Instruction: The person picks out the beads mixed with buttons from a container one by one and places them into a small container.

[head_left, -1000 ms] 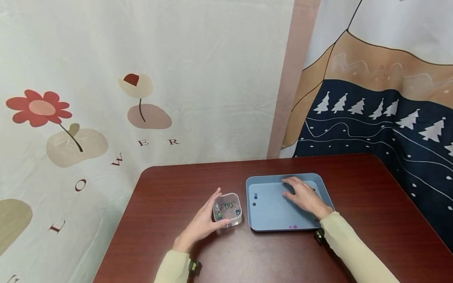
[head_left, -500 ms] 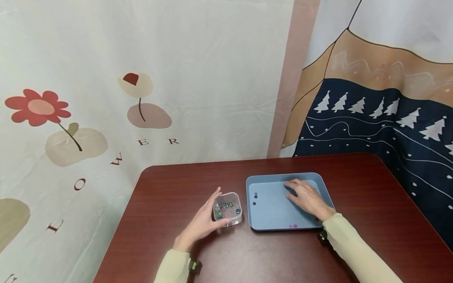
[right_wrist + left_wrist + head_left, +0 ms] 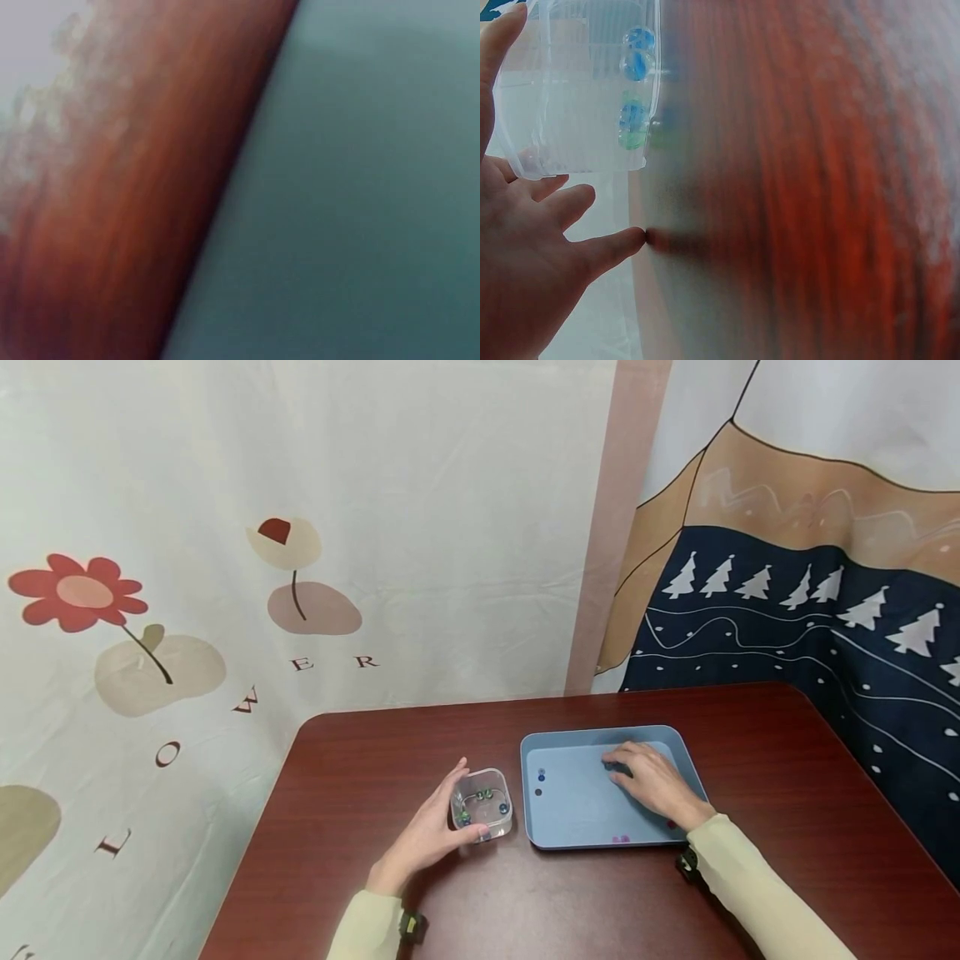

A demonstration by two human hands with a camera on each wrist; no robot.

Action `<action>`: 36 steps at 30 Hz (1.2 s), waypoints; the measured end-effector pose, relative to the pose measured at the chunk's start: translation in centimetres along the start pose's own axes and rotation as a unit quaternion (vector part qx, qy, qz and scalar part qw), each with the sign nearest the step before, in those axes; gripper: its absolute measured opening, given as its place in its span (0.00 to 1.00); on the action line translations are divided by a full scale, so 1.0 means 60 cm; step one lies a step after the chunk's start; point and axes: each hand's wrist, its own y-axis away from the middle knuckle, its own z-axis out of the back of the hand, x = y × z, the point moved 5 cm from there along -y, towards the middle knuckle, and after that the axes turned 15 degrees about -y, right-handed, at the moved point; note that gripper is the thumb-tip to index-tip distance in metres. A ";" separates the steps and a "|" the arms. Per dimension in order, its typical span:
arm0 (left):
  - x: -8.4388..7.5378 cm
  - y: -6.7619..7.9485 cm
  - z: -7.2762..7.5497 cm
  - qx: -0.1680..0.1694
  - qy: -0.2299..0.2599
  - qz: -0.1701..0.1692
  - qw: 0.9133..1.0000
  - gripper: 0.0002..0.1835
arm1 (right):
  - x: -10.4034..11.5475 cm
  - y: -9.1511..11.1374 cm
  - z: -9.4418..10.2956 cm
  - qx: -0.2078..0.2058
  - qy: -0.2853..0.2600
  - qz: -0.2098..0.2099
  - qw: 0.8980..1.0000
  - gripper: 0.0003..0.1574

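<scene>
My left hand (image 3: 426, 835) grips a small clear plastic box (image 3: 482, 839) from its left side, the thumb at the near side and fingers at the far side. Several blue and green glass marbles (image 3: 636, 64) lie in this box (image 3: 570, 97), as the left wrist view also shows. Over the right part of a light blue tray (image 3: 570, 818), my right hand (image 3: 651, 781) reaches down with bent fingers. A dark patch lies between its fingertips and thumb; whether it is a marble or shadow is unclear. The right wrist view shows no hand, only blurred tray (image 3: 345, 195) and tabletop.
Blue marbles (image 3: 542, 775) and a dark one (image 3: 538, 792) lie at the tray's left. Purple pieces (image 3: 621, 839) sit by its near edge, and a dark red one (image 3: 672, 824) near the right wrist. A brown wooden table (image 3: 390, 752) bears everything, with printed curtains (image 3: 450, 527) behind.
My right hand has shifted slightly rightward and its fingertips have dropped and bent more toward the tray floor. The left hand and the clear box stay in place.
</scene>
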 end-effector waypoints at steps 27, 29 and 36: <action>0.000 0.000 0.000 0.001 0.000 0.001 1.000 0.54 | 0.013 0.000 0.007 -0.016 0.001 0.009 1.000 0.10; 0.000 0.000 0.000 0.001 0.000 0.001 1.000 0.54 | 0.020 0.001 0.011 -0.019 -0.005 0.012 1.000 0.10; 0.000 -0.002 0.001 -0.002 -0.001 -0.001 1.000 0.54 | 0.047 0.004 0.022 -0.040 -0.023 0.026 0.999 0.12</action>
